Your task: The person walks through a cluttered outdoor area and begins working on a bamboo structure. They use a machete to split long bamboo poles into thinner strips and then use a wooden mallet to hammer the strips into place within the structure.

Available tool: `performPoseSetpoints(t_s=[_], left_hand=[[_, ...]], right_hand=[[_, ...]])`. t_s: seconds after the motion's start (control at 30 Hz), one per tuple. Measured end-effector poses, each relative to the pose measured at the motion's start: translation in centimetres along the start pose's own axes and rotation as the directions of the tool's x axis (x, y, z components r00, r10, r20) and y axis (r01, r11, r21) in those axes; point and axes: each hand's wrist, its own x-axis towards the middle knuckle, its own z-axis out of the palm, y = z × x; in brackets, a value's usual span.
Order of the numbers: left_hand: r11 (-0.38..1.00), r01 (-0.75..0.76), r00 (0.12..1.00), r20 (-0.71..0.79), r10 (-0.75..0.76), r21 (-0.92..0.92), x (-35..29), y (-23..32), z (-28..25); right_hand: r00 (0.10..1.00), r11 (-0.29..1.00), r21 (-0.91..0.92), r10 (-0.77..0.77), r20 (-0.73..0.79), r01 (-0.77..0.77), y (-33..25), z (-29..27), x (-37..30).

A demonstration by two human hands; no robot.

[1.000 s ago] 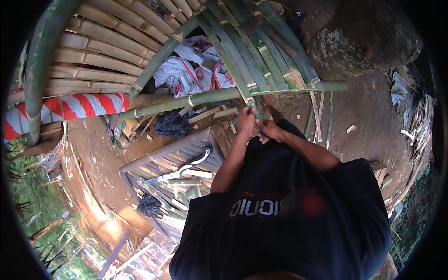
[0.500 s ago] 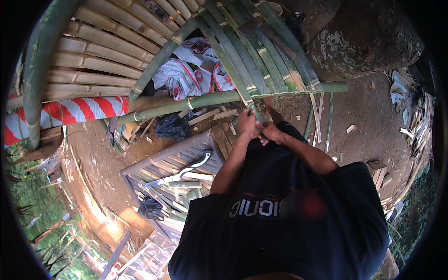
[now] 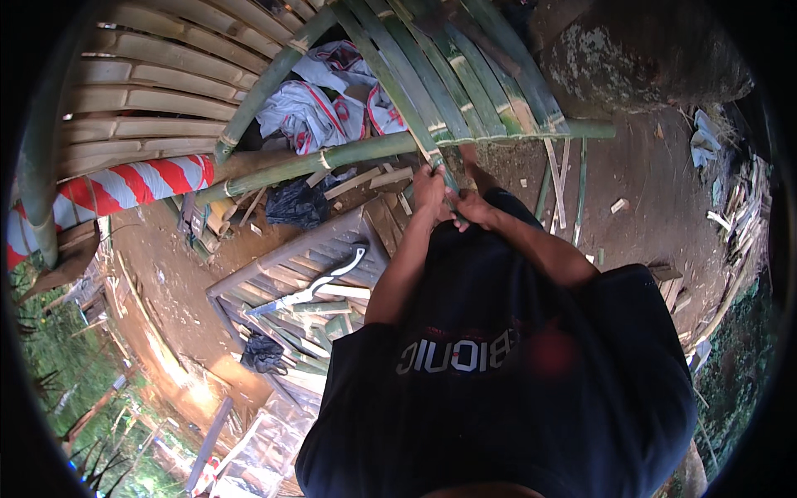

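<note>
A green split-bamboo slat runs from the far end of a bamboo frame, over the green front pole, to my body. My left hand is closed around its near end, just below the pole. Lower and to the right, my right hand also grips this end, fingers wrapped round it close to my shirt. To the right, several more green slats lie side by side across the pole. A long dark brown piece rests on them; its kind is unclear.
A handsaw with a white handle lies on a slatted wooden panel among bamboo offcuts. White-and-red sacks sit inside the frame. A red-and-white wrapped pole is at left, a large boulder at far right.
The whole view has shifted slightly, so the frame and panel sit a little higher and further left. Both hands keep their grip on the slat's end.
</note>
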Motion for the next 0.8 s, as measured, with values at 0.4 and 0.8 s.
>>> performPoseSetpoints(t_s=[0.4, 0.8], left_hand=[[0.943, 0.111, 0.993, 0.081, -0.09, -0.314, -0.4, 0.9, 0.4], [0.926, -0.162, 0.933, -0.358, 0.031, -0.34, -7.7, 2.0, -8.3]], right_hand=[[0.999, 1.0, -0.01, 0.03, 0.023, -0.029, 0.1, -0.1, -0.1], [0.91, 0.637, -0.651, -0.321, 0.264, 0.414, -1.0, 4.3, -1.0]])
